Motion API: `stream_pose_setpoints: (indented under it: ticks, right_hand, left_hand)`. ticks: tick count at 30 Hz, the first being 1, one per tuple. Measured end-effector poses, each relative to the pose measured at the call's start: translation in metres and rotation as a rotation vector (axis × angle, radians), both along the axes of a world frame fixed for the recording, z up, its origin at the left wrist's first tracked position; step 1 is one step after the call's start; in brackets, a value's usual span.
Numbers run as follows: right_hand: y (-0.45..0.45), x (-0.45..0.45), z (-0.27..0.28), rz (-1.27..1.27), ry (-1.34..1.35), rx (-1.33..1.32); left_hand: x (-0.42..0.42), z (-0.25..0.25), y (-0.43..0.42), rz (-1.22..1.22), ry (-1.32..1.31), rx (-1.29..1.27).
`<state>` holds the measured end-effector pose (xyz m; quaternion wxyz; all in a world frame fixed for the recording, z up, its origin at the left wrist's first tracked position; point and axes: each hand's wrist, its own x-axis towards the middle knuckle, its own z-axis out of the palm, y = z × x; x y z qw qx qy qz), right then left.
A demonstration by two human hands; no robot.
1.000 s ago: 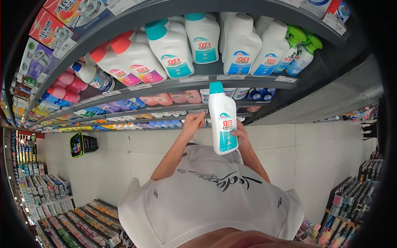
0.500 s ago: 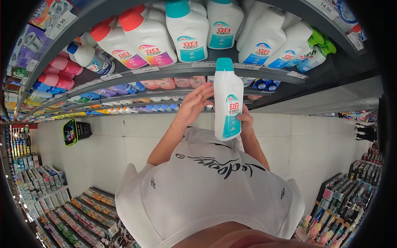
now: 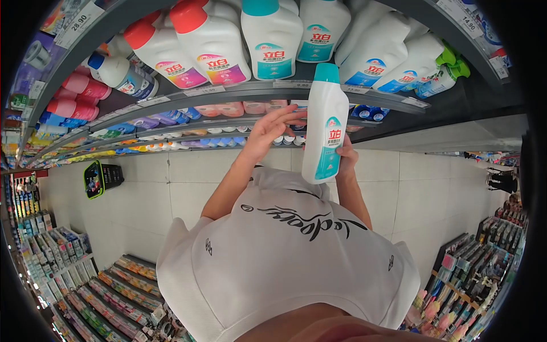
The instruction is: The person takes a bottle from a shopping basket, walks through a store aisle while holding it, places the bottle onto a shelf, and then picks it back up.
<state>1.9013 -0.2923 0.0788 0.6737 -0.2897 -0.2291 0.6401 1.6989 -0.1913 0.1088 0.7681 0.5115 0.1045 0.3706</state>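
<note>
A white bleach bottle (image 3: 325, 122) with a teal cap and teal label is in front of my chest, tilted a little to the right at its top. My right hand (image 3: 347, 157) grips its lower right side, the fingers partly hidden behind it. To the left of the bottle is my left hand (image 3: 270, 131), open with fingers stretched toward it. Whether those fingertips touch the bottle I cannot tell. Behind, on the upper shelf (image 3: 228, 94), similar bottles with teal caps (image 3: 270, 48) stand beside red-capped bottles (image 3: 211, 43).
Blue-labelled white bottles (image 3: 376, 57) and green-topped spray bottles (image 3: 453, 71) fill the shelf's right part. Lower shelves hold packs and more bottles. A black shopping basket (image 3: 102, 178) with a green rim is on the tiled floor at left. Other display racks (image 3: 114, 290) stand behind me.
The bottle has shifted up and right in view and leans slightly more to the right. My left hand's fingers have straightened toward it. The shelf appears slightly further right.
</note>
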Motion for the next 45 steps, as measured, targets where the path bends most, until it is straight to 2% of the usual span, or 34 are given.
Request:
stream_pose_setpoints:
  ticks: [4, 14, 16, 19, 22, 29, 31, 45]
  right_hand:
    - [0.001, 0.003, -0.008, -0.032, -0.020, -0.008]
    - [0.004, 0.000, -0.013, -0.043, -0.016, 0.009]
    - [0.004, -0.003, -0.009, -0.037, -0.007, -0.003]
    - [0.004, -0.004, -0.009, -0.039, 0.008, -0.015]
    - [0.004, -0.002, -0.018, -0.042, 0.008, -0.019]
    - [0.006, -0.003, -0.010, -0.053, 0.001, -0.020]
    - [0.005, -0.003, -0.001, 0.013, 0.099, 0.011]
    - [0.007, 0.004, -0.001, 0.002, 0.014, -0.018]
  left_hand:
    - [-0.002, 0.003, 0.002, 0.028, 0.046, 0.089]
    - [-0.009, -0.003, 0.004, 0.122, 0.005, 0.093]
    - [-0.013, -0.006, 0.003, 0.148, 0.106, 0.014]
    - [-0.014, -0.007, 0.003, 0.209, 0.189, 0.030]
    - [-0.011, -0.012, 0.006, 0.254, 0.092, 0.096]
    - [-0.008, -0.007, 0.010, 0.274, 0.056, 0.214]
    - [-0.007, -0.007, 0.010, 0.278, 0.064, 0.211]
    - [-0.006, -0.009, 0.012, 0.249, 0.165, 0.078]
